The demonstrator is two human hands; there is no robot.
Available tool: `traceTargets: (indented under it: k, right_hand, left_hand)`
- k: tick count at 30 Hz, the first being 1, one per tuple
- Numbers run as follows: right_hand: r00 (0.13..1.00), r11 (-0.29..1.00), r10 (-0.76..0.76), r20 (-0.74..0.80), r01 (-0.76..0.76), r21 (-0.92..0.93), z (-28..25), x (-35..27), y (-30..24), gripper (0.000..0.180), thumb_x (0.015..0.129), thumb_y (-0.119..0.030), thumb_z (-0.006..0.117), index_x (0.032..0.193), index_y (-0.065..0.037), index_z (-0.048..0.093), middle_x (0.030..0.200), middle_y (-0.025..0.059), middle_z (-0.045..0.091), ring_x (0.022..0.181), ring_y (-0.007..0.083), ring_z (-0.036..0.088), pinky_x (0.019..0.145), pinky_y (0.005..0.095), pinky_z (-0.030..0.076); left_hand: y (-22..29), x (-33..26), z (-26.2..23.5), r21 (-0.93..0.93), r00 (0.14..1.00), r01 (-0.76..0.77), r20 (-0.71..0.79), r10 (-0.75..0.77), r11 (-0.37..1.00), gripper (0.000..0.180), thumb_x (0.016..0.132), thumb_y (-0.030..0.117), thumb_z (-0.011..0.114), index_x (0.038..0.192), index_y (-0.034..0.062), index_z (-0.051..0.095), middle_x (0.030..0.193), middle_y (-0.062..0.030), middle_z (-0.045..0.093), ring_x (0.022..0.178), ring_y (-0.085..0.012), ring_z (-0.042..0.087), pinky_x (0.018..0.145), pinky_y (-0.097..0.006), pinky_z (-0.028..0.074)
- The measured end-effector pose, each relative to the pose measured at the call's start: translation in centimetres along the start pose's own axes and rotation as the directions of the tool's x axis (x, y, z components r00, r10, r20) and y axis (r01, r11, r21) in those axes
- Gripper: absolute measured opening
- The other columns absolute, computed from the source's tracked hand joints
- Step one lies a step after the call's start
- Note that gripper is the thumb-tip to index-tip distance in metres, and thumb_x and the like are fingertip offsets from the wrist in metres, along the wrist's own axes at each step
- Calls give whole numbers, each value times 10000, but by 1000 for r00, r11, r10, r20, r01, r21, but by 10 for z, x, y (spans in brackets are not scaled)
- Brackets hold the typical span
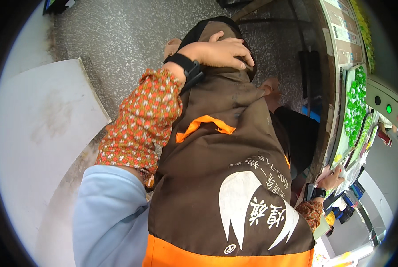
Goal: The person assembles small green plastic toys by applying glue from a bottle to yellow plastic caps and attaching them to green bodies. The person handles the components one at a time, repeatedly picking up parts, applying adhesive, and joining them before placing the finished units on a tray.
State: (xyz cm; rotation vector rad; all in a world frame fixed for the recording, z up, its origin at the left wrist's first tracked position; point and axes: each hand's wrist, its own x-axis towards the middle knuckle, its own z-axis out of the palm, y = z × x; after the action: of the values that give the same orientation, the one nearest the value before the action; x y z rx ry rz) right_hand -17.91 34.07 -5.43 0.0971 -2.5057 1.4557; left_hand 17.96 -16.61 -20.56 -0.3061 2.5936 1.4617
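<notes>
Left hand (228,52) lies on the far end of the brown apron (216,102), fingers loosely spread, grip pinching nothing. Right hand (330,179) is at the tabletop (330,71) edge, near the shiny green pieces (355,104) lying there; can't tell if that grip is spread or pinching, too small to read. For clean work I'd steady that hand on the edge, patterned sleeve (310,213) off the pieces, left relaxed.

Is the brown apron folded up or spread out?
Spread out, though wrinkled: the brown apron stretches from its orange band, at the picture's lower edge, to beneath the left hand.
</notes>
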Motion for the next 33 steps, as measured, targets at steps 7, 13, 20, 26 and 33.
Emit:
traceTargets:
  k: [7,13,20,26,33]
  right_hand:
    - [996,977,-83,32,87,-194,-5,6,4,406,946,-217,705,1150,62,493,1118,144,613,970,209,614,838,328,528]
    - [991,989,-104,86,112,-99,-11,4,8,392,952,-219,702,1135,48,482,1109,138,609,978,199,608,860,325,517]
    - [995,980,-79,55,87,-180,-7,-5,-2,417,949,-254,707,1114,48,471,1103,145,589,968,203,602,852,343,525]
    - [993,991,-79,88,87,-100,-3,2,11,445,951,-275,709,1124,56,467,1096,143,584,947,205,596,846,341,521]
    - [991,981,-106,80,117,-152,-1,0,4,455,948,-277,719,1121,52,457,1064,137,584,936,193,590,819,325,516]
  left_hand:
    - [-25,30,2,-152,996,61,69,-51,986,397,986,384,537,1328,212,642,1399,-33,594,1373,-234,470,1198,-468,182]
    - [-24,0,11,-126,980,185,-45,-191,975,371,993,353,528,1327,244,647,1397,-1,593,1353,-205,470,1187,-519,124]
    - [-25,-15,16,-138,972,183,-122,-200,973,362,976,319,535,1314,274,656,1368,7,588,1358,-197,452,1171,-528,112]
    - [-16,-15,15,-142,970,200,-112,-217,969,350,987,333,507,1297,299,665,1382,26,586,1397,-187,412,1169,-577,79]
    - [-17,-5,10,-149,972,221,-42,-230,964,369,980,355,484,1292,305,675,1377,28,595,1399,-180,404,1165,-590,75]
